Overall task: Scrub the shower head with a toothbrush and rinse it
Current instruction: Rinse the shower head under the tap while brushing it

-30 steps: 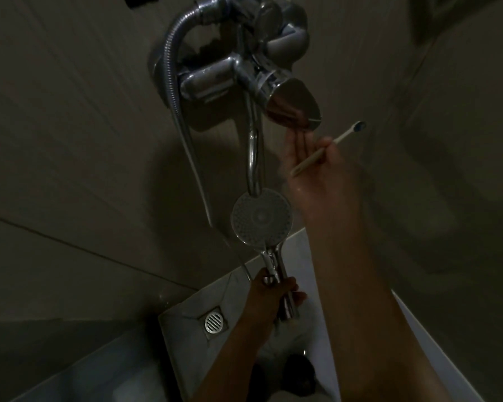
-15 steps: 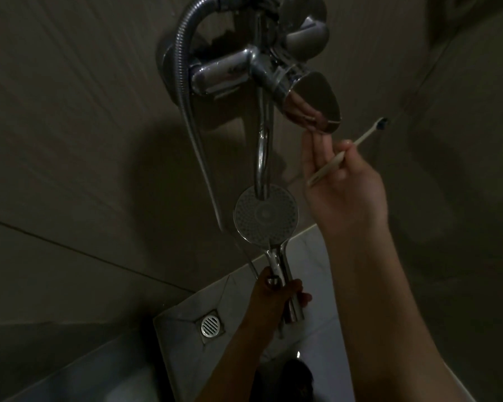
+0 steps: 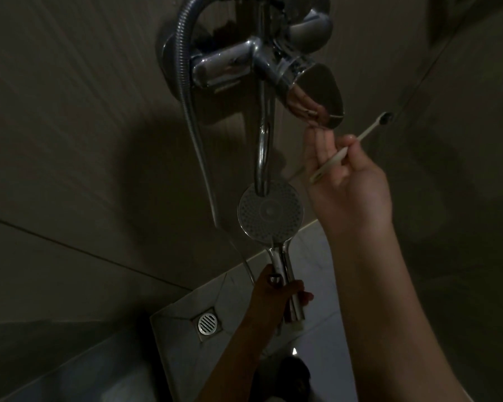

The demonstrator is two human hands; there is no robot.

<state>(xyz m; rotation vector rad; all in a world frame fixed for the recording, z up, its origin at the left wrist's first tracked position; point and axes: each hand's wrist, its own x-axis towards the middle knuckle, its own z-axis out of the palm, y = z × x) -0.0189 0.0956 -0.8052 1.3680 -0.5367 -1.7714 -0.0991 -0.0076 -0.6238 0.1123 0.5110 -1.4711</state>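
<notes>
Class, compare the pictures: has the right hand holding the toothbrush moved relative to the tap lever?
No. The right hand keeps its fingertips just under the tap lever, with the toothbrush pointing up and right as before. Only the camera view shifted.

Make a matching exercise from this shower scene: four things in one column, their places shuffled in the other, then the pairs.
Things
1. shower head
2. toothbrush
3. floor drain
4. tap lever

Places
A. set in the floor, low in the view
B. just above the fingertips of the right hand
C. held by its handle in the left hand, face up under the spout
D. held in the right hand, bristles pointing up and away from the shower head

Pairs: 1-C, 2-D, 3-A, 4-B
</notes>
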